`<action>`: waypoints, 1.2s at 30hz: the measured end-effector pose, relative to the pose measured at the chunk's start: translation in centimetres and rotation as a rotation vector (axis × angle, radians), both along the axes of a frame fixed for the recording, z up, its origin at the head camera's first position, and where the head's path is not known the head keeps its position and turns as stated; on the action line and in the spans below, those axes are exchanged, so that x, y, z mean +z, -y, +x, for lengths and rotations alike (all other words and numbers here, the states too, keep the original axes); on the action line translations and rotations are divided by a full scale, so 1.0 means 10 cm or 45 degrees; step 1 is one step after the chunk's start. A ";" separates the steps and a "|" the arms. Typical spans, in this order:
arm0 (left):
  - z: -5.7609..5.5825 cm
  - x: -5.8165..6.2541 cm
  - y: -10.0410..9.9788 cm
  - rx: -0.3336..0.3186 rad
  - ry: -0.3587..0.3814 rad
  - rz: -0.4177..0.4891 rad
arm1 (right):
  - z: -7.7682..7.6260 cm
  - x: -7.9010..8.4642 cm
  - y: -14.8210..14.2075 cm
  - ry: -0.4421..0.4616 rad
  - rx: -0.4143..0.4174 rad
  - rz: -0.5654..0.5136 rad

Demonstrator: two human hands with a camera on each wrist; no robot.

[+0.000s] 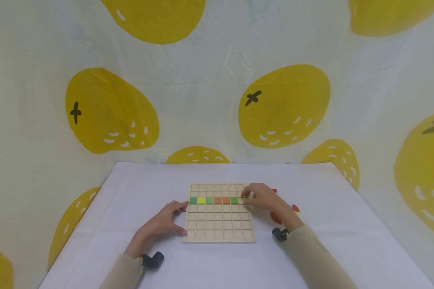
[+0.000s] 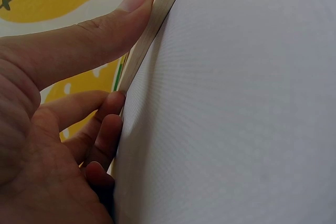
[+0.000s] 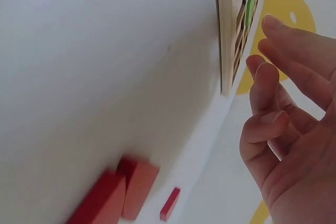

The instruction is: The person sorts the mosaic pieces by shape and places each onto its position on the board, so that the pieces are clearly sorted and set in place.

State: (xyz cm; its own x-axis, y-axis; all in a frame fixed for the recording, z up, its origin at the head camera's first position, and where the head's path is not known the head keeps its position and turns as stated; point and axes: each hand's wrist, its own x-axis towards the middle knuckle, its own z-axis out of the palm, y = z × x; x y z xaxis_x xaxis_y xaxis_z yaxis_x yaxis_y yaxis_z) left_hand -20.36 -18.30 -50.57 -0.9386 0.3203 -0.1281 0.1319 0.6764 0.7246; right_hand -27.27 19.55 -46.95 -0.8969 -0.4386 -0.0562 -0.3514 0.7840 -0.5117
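Note:
A square wooden grid board (image 1: 217, 224) lies on the table. One of its upper rows carries coloured square tiles: a green tile (image 1: 193, 200) at the left end, then a yellow tile (image 1: 201, 200), more green and two orange ones. My left hand (image 1: 160, 220) touches the board's left edge, thumb and fingers spread apart along it; the left wrist view shows the thumb (image 2: 126, 19) against the wooden side. Over the right end of the tile row is my right hand (image 1: 262, 196), fingers bent and apart. No piece shows between its fingertips in the right wrist view.
Right of the board, partly behind the right forearm, lie red blocks (image 1: 276, 217) and a bit of yellow. The right wrist view shows a red block (image 3: 142, 187) and a thin red piece (image 3: 169, 204) on the white tabletop (image 1: 148, 180). A fruit-patterned curtain (image 1: 202, 100) hangs behind.

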 end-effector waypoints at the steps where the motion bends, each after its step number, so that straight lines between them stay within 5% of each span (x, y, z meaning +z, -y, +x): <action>1: 0.00 0.00 0.00 0.003 -0.002 -0.002 | 0.01 0.01 -0.03 -0.005 0.000 -0.004; 22: 0.02 -0.01 -0.01 0.027 0.004 0.021 | 0.19 0.08 -0.81 0.148 -0.229 -0.023; 36: -0.02 -0.04 0.02 -0.005 0.006 0.037 | 0.29 -0.05 -1.20 0.144 -0.226 -0.020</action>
State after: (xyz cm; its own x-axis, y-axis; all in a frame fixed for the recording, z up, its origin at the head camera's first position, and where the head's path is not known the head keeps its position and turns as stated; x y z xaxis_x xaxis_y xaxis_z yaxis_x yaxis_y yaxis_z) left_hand -20.54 -18.47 -50.97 -0.9368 0.3275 -0.1231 0.1310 0.6546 0.7445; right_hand -24.37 31.56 -47.42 -0.9486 -0.2757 -0.1557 -0.1477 0.8202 -0.5527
